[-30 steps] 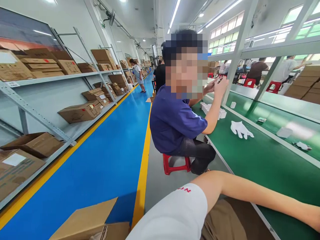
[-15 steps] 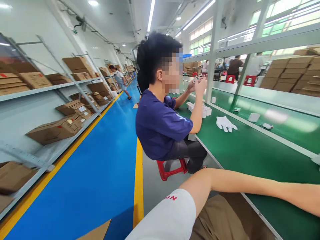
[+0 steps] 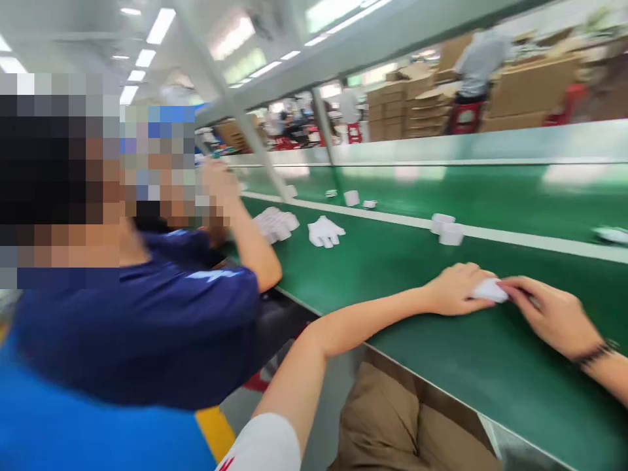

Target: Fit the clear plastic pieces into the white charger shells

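The small white piece (image 3: 490, 290) sits directly between both hands over the green worktop (image 3: 441, 350), its long axis apparently running from one to the other; the left hand (image 3: 460, 290) grips its left end, covering more, while the right hand (image 3: 552, 314) pinches its right end

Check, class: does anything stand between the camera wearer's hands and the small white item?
Nothing visible does: the left hand and right hand both touch the small white item. Two white pieces sit farther across the green tabletop, out of the way.
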